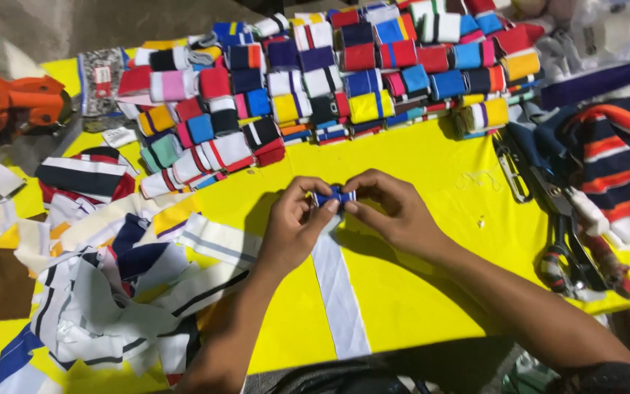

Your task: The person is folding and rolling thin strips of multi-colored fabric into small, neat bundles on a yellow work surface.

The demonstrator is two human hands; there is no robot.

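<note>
Pinching the small blue-and-white fabric roll (334, 197) mid-counter, your left hand (293, 226) and right hand (391, 211) both keep a closed fingertip grip on it. Hold the white strip (340, 292) taut and edges aligned, I'd say, beside the scrap pile (111, 284).

- A yellow tabletop (432, 182) fills most of the view, brightly and evenly lit.
- Rows of rolled cloth bundles (344, 73) in many colours cover its far side.
- A heap of loose fabric strips (103, 292) lies at the left.
- An orange tool (27, 98) sits at the far left edge.
- Scissors (566, 252) lie at the right, beside striped knit fabric (614, 160).
- Beyond the table, a dim grey surface (74, 25) shows at the upper left.
</note>
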